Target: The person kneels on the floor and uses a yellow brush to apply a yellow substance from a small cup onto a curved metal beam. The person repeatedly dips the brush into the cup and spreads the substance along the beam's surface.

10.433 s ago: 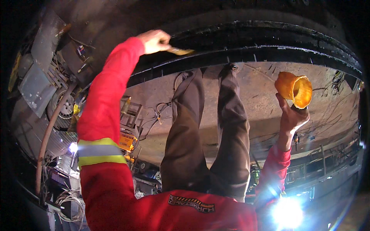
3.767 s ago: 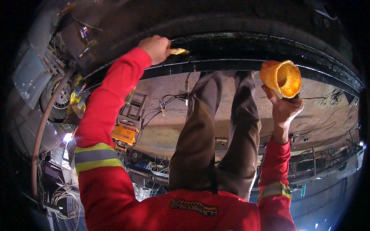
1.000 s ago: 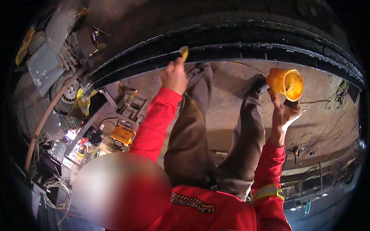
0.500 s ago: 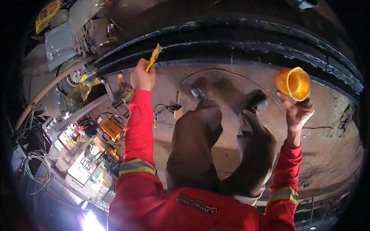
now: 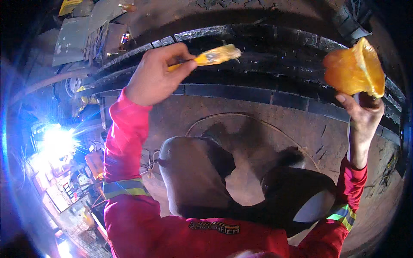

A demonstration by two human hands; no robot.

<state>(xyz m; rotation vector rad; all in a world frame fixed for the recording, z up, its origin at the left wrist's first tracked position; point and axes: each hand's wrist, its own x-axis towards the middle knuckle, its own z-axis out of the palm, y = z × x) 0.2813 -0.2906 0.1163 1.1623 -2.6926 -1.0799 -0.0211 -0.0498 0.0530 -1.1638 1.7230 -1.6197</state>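
In my left hand point(image 5: 160, 74) is a paintbrush point(image 5: 215, 56), its yellow handle pinched between thumb and fingers. The bristles are coated pale yellow and point right, over the dark metal beams point(image 5: 279, 64). My right hand point(image 5: 365, 111) grips an orange-yellow cup point(image 5: 355, 69) from below. The cup is tilted, with its rim turned to the right, and its inside is mostly hidden. Brush and cup are held well apart from each other. Both of my sleeves are red with reflective bands.
My bent knees point(image 5: 193, 172) are below the beams. A cable point(image 5: 241, 114) curves over the brown floor point(image 5: 241, 185). A bucket-like container point(image 5: 355, 23) stands at the far right. Metal sheets point(image 5: 71, 38) lie at the far left. A glaring welding light point(image 5: 58, 144) shines among equipment on the left.
The brush has moved right and swung from nearly upright to almost level. The cup has moved right and tipped over sideways. My knees are more bent, and a bright light has flared at left.
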